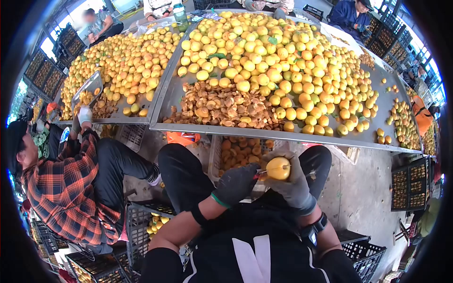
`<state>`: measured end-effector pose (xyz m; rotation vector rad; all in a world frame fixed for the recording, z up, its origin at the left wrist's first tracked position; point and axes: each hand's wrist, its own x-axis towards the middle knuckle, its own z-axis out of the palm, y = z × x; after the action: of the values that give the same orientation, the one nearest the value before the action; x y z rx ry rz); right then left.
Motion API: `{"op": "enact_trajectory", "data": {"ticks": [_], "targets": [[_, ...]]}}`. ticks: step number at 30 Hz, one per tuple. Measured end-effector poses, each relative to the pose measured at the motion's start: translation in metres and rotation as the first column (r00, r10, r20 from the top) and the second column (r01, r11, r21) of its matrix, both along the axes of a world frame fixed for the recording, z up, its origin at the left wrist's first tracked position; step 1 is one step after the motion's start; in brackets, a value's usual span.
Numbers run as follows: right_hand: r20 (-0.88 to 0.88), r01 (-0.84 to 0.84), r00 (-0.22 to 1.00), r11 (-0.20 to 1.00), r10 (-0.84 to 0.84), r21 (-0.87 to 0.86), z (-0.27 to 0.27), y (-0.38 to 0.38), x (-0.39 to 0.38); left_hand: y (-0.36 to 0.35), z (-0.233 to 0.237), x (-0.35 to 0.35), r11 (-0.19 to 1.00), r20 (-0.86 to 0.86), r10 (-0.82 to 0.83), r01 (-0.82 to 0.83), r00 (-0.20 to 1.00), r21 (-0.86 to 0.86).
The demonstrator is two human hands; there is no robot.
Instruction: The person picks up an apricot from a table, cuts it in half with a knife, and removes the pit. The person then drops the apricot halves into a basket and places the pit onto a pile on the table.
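Left hand point(237, 183): dark glove, fingers closed around a slim tool point(260, 174) with a red part showing at the fingertips; the rest of the grip is covered by the glove. Right hand point(291, 183): grey glove, partly open, fingers and thumb curled around one yellow fruit point(278, 168).

Position of held fruit: in front of the torso, between the knees, near side of the metal table point(236, 133). The tool end meets the fruit on its left side; depth of entry cannot be determined.

Surroundings: a light crate point(213, 160) of orange fruit pieces sits low between the knees, beyond the hands. The table carries a pile of whole yellow fruit point(259, 52), with a heap of brown pieces point(226, 107) at its near left. A co-worker in a checked shirt point(71, 184) sits to the left, beside a second metal table point(118, 120)
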<state>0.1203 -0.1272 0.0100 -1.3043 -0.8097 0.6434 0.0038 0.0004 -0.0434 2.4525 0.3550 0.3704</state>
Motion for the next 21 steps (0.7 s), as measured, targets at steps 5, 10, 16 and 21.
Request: {"op": "enact_trajectory", "data": {"ticks": [5,10,16,21], "targets": [[-0.719,0.057,0.674,0.959,0.168,0.278,-0.004,0.002,0.007,-0.017,0.013,0.002,0.994,-0.026,0.02,-0.023,0.999,-0.11],[-0.375,-0.039,0.926,0.999,0.049,0.035,-0.012,-0.006,0.019,-0.002,0.001,0.005,0.994,-0.044,0.026,-0.031,0.999,-0.107],[-0.751,0.131,0.644,0.947,0.145,0.295,-0.033,0.003,0.002,-0.019,0.011,0.009,0.991,0.042,0.123,-0.125,0.991,0.038],[-0.458,0.032,0.886,0.978,0.067,0.204,-0.039,-0.001,0.009,-0.007,0.009,0.004,0.996,-0.053,0.067,-0.063,0.996,0.069]]}}
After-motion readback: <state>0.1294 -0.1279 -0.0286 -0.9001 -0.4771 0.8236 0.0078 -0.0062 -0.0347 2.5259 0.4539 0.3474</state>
